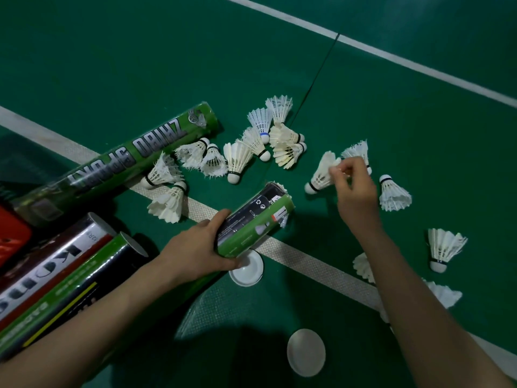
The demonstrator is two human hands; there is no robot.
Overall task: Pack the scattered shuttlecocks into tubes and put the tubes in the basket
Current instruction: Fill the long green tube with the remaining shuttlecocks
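Shuttlecock pinched beside an open tube

A shuttlecock (321,175) is pinched by its feathers in the right hand (356,191), low over the green court floor (140,51). Just beside it, an open tube (251,222) is gripped by the left hand (201,245), fingers curled round it. Other shuttlecocks (237,161) are scattered beyond. White caps (306,352) and three more tubes (117,161) lie nearby.

place: badminton court | evidence: green court floor (140,51), white boundary lines (391,56), shuttlecocks (237,161)
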